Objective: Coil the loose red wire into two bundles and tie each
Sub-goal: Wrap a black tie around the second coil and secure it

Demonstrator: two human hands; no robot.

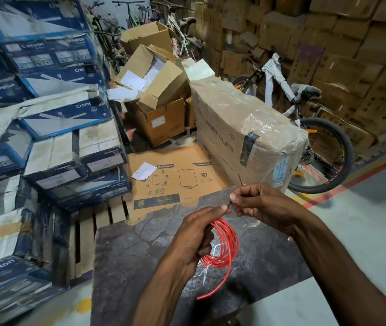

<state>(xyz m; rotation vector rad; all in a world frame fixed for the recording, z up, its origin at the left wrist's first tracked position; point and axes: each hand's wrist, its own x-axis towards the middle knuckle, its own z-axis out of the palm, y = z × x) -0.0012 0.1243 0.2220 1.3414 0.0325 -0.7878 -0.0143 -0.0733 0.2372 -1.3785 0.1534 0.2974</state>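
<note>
A coil of red wire (227,245) hangs from my left hand (195,234), which grips the loops at their top; one loose end trails down toward the near edge of the dark stone slab (128,260). My right hand (261,203) pinches a thin black tie (240,180) just right of the left thumb. The tie's free end sticks up above the fingers, and its lower part meets the top of the coil. Only one bundle of wire is in view.
Stacked blue and white cartons (46,128) rise on the left over a wooden pallet (95,222). A flat brown box (175,182) lies beyond the slab. A wrapped large carton (246,128) and a bicycle (316,142) stand to the right. Grey floor (363,220) lies right.
</note>
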